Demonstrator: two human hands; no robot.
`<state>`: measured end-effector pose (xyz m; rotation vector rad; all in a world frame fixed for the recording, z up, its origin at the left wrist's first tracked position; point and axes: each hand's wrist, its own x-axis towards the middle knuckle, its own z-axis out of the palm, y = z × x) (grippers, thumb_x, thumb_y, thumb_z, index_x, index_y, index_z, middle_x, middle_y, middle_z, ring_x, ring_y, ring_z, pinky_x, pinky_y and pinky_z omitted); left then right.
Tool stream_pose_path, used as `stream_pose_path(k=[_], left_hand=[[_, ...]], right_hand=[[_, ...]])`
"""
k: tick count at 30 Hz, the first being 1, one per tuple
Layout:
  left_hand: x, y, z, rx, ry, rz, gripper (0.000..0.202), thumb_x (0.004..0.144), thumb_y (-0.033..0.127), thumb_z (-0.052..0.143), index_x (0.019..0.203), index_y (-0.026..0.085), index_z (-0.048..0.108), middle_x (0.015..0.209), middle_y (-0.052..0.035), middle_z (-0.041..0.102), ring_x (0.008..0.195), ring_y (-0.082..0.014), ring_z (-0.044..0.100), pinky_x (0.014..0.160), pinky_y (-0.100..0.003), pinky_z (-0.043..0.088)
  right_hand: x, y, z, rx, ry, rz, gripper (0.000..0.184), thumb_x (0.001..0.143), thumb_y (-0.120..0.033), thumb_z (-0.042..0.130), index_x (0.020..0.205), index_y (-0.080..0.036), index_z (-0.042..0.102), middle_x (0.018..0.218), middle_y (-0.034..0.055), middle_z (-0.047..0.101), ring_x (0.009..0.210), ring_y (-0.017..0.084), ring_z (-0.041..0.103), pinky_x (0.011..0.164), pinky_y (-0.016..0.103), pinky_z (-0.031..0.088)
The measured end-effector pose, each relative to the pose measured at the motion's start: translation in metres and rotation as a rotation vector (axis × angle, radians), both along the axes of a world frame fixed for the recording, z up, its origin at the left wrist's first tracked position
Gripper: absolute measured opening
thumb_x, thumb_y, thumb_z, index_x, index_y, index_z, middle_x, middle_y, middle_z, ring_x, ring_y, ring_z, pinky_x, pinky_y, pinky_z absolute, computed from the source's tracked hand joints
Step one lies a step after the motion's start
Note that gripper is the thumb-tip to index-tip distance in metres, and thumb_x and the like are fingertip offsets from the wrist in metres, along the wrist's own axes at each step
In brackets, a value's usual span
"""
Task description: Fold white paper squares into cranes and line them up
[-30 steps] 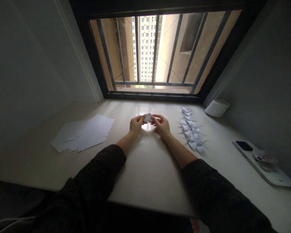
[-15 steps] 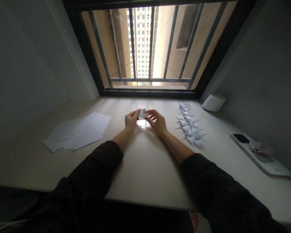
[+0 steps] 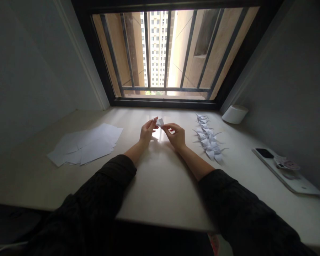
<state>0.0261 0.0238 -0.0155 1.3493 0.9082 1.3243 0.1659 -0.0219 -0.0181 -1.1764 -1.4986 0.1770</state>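
Note:
A small piece of folded white paper point(image 3: 160, 122) is held between my two hands, above the pale countertop point(image 3: 160, 192). My left hand point(image 3: 147, 131) pinches its left side between thumb and fingers. At its lower right corner, the thumb and fingertips of my right hand point(image 3: 176, 135) are closed on the paper. Its finer folds are too small to make out. To the right of my right hand, several folded paper cranes point(image 3: 208, 137) stand close together in rows.
Loose white paper sheets point(image 3: 88, 144) lie overlapping on the left. On the right are a white phone point(image 3: 290, 177) with a round attachment on its back and a white cylindrical object point(image 3: 235, 114) by the wall. A barred window point(image 3: 162, 103) rises behind the counter.
The folded paper has turned and shifted slightly to the right. My left hand has moved a little right with it, and my right fingers have closed together at its lower corner.

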Motion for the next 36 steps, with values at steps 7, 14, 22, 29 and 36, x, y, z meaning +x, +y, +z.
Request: stream_pose_path(k=[7, 14, 22, 29, 36], left_hand=[[0.003, -0.001, -0.005, 0.107, -0.012, -0.158, 0.063, 0.07, 0.046, 0.068, 0.124, 0.018, 0.051, 0.094, -0.0091, 0.068, 0.086, -0.0197, 0.063, 0.074, -0.028, 0.047], [0.005, 0.0, -0.008, 0.136, -0.067, -0.197, 0.06, 0.067, 0.037, 0.073, 0.119, 0.016, 0.051, 0.089, -0.0084, 0.068, 0.084, -0.0194, 0.064, 0.078, -0.032, 0.048], [-0.001, -0.001, 0.0, 0.053, -0.065, -0.196, 0.057, 0.06, 0.033, 0.078, 0.111, 0.015, 0.057, 0.084, -0.007, 0.069, 0.082, -0.0199, 0.065, 0.08, -0.034, 0.048], [-0.007, 0.0, 0.004, 0.016, -0.017, -0.2, 0.056, 0.059, 0.032, 0.078, 0.108, 0.014, 0.06, 0.079, -0.0056, 0.069, 0.074, -0.0171, 0.064, 0.074, -0.031, 0.046], [-0.005, 0.0, 0.001, 0.029, 0.013, -0.175, 0.054, 0.063, 0.038, 0.076, 0.108, 0.013, 0.059, 0.073, -0.005, 0.068, 0.065, -0.0144, 0.062, 0.069, -0.029, 0.047]], right_hand=[[0.001, 0.008, -0.003, -0.082, 0.271, 0.078, 0.026, 0.069, -0.046, 0.067, 0.077, -0.021, 0.072, 0.086, 0.005, 0.067, 0.073, 0.016, 0.061, 0.057, 0.026, 0.045], [0.001, 0.008, -0.002, -0.231, 0.373, 0.163, 0.031, 0.061, -0.049, 0.072, 0.072, -0.02, 0.07, 0.084, 0.0052, 0.067, 0.076, 0.017, 0.058, 0.062, 0.027, 0.044], [0.004, 0.008, 0.001, -0.277, 0.376, 0.225, 0.031, 0.058, -0.049, 0.074, 0.07, -0.021, 0.069, 0.082, 0.0039, 0.066, 0.078, 0.018, 0.058, 0.065, 0.028, 0.044], [0.009, 0.01, -0.001, -0.276, 0.441, 0.294, 0.032, 0.053, -0.046, 0.078, 0.071, -0.02, 0.071, 0.076, 0.0028, 0.067, 0.073, 0.017, 0.059, 0.065, 0.029, 0.045], [0.009, 0.011, -0.002, -0.207, 0.369, 0.163, 0.029, 0.066, -0.046, 0.069, 0.077, -0.019, 0.069, 0.079, 0.0039, 0.069, 0.069, 0.016, 0.059, 0.065, 0.03, 0.047]])
